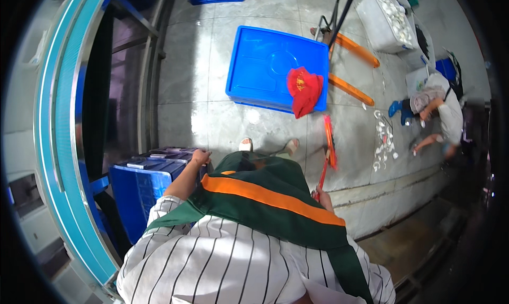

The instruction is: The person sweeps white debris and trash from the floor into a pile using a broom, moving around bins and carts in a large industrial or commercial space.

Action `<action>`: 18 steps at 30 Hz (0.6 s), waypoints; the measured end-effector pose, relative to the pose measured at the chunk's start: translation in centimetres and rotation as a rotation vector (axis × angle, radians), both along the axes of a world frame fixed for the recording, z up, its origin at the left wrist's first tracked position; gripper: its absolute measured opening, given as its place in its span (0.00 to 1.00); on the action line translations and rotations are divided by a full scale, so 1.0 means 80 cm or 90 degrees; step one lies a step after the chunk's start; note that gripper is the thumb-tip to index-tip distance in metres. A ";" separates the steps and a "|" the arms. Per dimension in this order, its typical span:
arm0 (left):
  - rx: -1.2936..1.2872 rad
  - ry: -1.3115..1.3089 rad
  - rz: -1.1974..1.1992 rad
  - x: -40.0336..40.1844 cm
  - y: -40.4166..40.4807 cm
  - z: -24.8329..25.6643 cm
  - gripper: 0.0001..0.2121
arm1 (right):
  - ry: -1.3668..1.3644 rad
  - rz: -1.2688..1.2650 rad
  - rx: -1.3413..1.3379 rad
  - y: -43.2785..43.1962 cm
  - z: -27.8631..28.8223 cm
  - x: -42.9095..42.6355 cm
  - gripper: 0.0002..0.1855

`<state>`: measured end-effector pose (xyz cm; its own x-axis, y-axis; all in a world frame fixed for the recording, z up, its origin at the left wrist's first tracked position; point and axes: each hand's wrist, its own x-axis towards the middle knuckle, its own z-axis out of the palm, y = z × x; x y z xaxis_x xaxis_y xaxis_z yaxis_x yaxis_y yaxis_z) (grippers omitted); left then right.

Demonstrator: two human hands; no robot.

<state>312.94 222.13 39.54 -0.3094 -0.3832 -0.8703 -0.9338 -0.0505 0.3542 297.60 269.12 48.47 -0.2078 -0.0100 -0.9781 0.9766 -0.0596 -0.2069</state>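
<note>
My right hand (324,198), low on the right beside the green apron, is closed around the red handle of a broom (329,145). The broom's red and orange bristle head lies on the tiled floor. My left hand (202,157) reaches out to the left, at the rim of a blue plastic crate (153,173) tipped on its side; its fingers are too small to read. Ahead of my feet stands a large blue plastic bin with a lid (258,65). A red cloth item with yellow marks (306,91), perhaps a cap or bag, lies on the lid's near right corner.
Orange pallet-truck forks (352,90) stick out right of the bin. Scattered white shell-like pieces (383,141) lie on the floor, near a crouching person in blue boots (445,113). A white tub of pale items (381,21) stands behind. A teal-edged counter (59,105) runs along the left.
</note>
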 end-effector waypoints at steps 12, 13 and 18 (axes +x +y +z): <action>-0.048 0.048 -0.248 -0.093 0.038 -0.024 0.14 | 0.056 -0.258 -0.081 0.037 -0.025 -0.075 0.11; -0.067 0.081 -0.419 -0.105 0.023 -0.040 0.13 | 0.029 -0.217 -0.066 0.041 -0.021 -0.085 0.11; 0.036 0.102 -0.082 -0.226 0.060 0.003 0.12 | -0.030 -0.178 -0.089 0.077 -0.005 -0.104 0.07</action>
